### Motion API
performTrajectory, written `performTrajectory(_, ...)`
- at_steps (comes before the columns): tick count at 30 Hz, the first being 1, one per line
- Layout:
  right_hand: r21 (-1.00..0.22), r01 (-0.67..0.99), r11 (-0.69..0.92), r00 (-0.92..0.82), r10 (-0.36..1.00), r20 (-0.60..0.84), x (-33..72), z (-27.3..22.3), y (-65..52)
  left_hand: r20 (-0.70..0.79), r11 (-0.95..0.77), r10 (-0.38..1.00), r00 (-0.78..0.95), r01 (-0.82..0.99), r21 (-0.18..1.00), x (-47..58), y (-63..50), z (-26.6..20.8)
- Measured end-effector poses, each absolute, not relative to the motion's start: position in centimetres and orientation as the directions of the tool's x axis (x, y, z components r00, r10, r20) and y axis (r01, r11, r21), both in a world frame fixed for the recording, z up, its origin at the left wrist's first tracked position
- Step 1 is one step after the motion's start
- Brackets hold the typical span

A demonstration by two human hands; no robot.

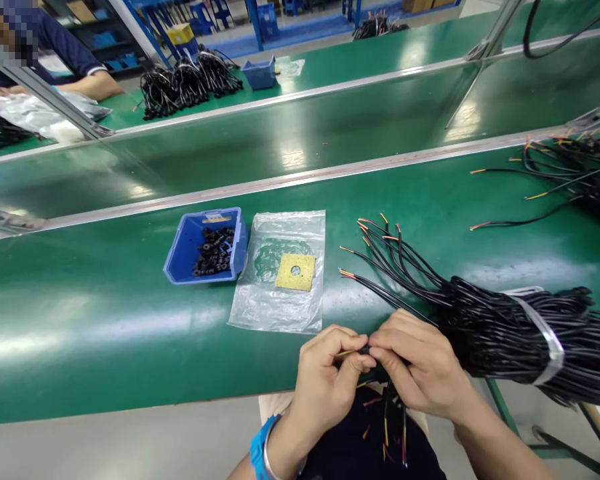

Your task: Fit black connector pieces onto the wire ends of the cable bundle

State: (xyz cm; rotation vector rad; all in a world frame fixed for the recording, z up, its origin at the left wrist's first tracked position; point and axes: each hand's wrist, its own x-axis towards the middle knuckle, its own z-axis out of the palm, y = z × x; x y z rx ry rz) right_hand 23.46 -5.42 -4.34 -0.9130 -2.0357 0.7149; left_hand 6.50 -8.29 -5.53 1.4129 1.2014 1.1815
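Both hands meet over the table's front edge, fingertips pinched around a small black part [364, 349]. My left hand [326, 377] is closed on it, and a thin yellow-orange wire [344, 354] shows between thumb and forefinger. My right hand [423, 363] is closed at the part's other side, on what looks like a black cable; its fingers hide most of it. Below them, several black cable ends with yellow and red wires [386, 423] hang over my lap. Close by on the right lies a large bundle of black cables [510, 327], tied with a pale band, stripped ends pointing left.
A blue bin [173, 263] holds small black parts [215, 252]. Beside it, a yellow square pad with a hole [304, 279] lies on a clear plastic bag [275, 313]. More cables [580, 173] lie at right. Across the metal-edged divider, a person's arm [93, 85] rests near cable bundles [187, 83].
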Motion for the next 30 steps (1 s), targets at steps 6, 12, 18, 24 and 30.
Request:
performTrajectory(6,-0.689,0.399,0.605,-0.435,0.786,0.439,23.65,-4.55,-5.87,-0.025,0.025,0.995,0.100,-0.003,1.000,6.37,-8.36,-5.40)
performTrajectory(12,-0.662,0.498,0.560,-0.421,0.824,0.380,23.82,-4.20,-6.08,-0.049,0.050,0.995,0.085,-0.012,0.999,6.38,-8.45,-5.49)
performTrajectory(18,-0.688,0.438,0.578,-0.450,0.804,0.389,23.80,-4.18,-5.83,0.068,-0.079,0.992,0.104,0.104,0.991,6.52,-8.32,-5.32)
performTrajectory(24,-0.704,0.399,0.588,-0.455,0.793,0.404,23.99,-4.26,-5.86,0.015,-0.024,0.992,0.123,0.072,0.997,6.76,-8.07,-5.18)
performTrajectory(30,-0.686,0.407,0.603,-0.485,0.779,0.397,24.41,-4.28,-6.02,0.009,-0.020,0.993,0.120,0.093,0.995,6.64,-7.96,-4.92)
